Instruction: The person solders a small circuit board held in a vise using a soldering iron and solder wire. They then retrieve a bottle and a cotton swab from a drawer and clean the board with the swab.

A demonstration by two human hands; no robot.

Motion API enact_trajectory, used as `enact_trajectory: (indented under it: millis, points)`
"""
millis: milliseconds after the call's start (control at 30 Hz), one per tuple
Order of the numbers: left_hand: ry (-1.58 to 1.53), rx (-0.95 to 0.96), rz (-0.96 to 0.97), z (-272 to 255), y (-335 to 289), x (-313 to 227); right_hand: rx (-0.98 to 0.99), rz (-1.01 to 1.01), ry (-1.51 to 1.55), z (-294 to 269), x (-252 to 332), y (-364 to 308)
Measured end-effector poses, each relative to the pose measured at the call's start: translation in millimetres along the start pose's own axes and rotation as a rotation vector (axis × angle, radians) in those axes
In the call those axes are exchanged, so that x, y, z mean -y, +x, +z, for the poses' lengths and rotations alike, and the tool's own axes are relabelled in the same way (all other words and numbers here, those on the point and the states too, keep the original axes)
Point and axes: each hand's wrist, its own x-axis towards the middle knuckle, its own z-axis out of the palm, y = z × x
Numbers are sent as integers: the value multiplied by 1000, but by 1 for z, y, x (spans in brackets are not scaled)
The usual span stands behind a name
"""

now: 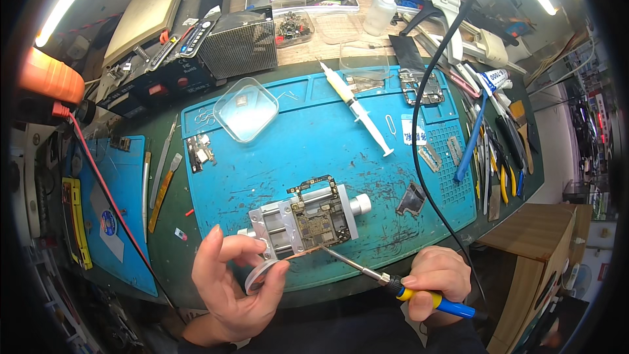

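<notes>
A phone circuit board [316, 224] sits clamped in a silver metal holder [349, 215] near the front of the blue work mat. My left hand [229, 292] pinches a small spool of desoldering braid [254, 279] between thumb and fingers, left of the holder. From the spool a strip of copper braid [303, 253] reaches the board's lower edge. My right hand [438, 278] is closed around the blue and yellow handle of a soldering iron [360, 267]. The iron's tip meets the end of the braid at the board's edge; whether it presses down, I cannot tell.
A blue mat [275, 157] carries a flux syringe [357, 111], a clear plastic box [246, 110] and loose board parts. Tweezers and pliers [504, 177] line the right side. A black cable [419, 131] hangs across the right of the view. A wooden cabinet [544, 242] stands at right.
</notes>
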Motion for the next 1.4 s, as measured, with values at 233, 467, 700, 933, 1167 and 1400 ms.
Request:
enact_trajectory:
  millis: [233,467,700,933,1167,1400]
  points:
    - [-22,2,-13,-2,-1,-1,14,5,1,2,1,1]
    - [-14,-2,-17,-4,0,-2,28,-5,4,5,1,3]
    - [-26,-12,-13,-2,-1,-1,33,4,11,3,2,2]
    - [-28,14,-7,-3,-1,-2,5,-1,6,3,0,0]
    - [-1,-8,-28,-6,-3,-3,25,5,24,7,1,1]
    - [-29,-18,-47,-5,-4,-5,47,-6,26,6,1,1]
